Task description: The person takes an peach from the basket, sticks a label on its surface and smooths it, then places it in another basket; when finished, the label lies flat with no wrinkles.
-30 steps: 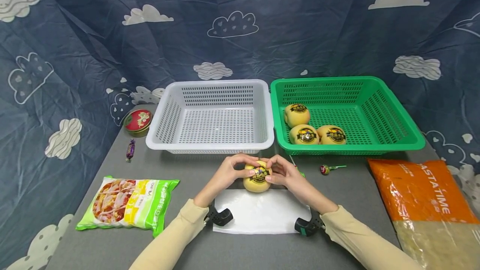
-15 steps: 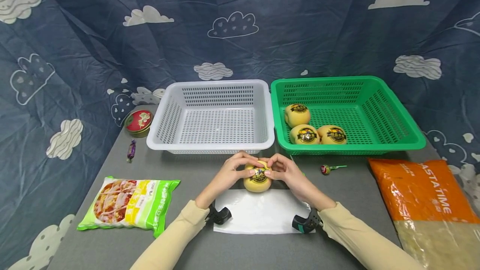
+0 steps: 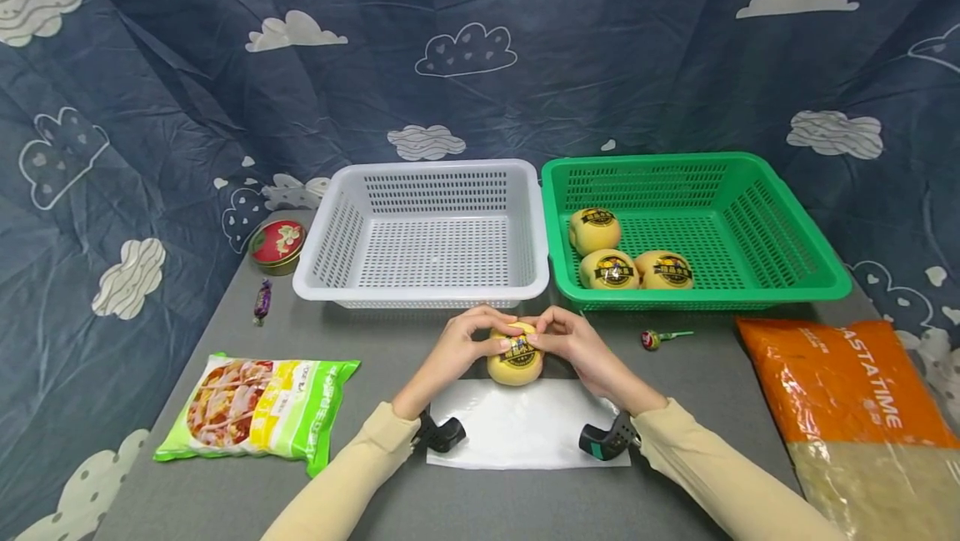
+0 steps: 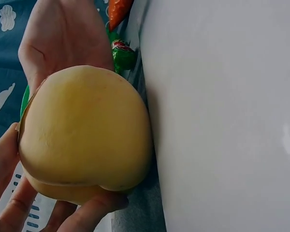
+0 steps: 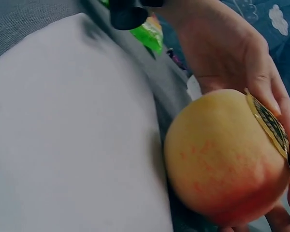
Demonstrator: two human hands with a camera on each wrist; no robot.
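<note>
A yellow peach point(image 3: 514, 372) with a red blush stands between both hands, at the far edge of a white sheet point(image 3: 525, 433). On its upper side is a black and gold sticker point(image 5: 271, 123), whose end stands off the skin in the right wrist view. My left hand point(image 3: 462, 343) holds the peach from the left, thumb on the sticker's edge and fingers behind the fruit. From the right, my right hand point(image 3: 576, 347) grips it too, with the thumb on the sticker's upper right part. The left wrist view shows the peach's point(image 4: 87, 130) plain near side.
Behind are a white basket point(image 3: 420, 294) and a green basket point(image 3: 697, 299) holding stickered peaches point(image 3: 594, 231). At left lie a green food bag point(image 3: 255, 408), a purple candy point(image 3: 262, 301) and a red tin point(image 3: 277, 242). A lollipop point(image 3: 651, 340) and an orange bag point(image 3: 840, 383) lie right.
My right wrist has shifted slightly to the left, and its thumb has moved up and left over the sticker. The left hand and the peach stay nearly in place.
</note>
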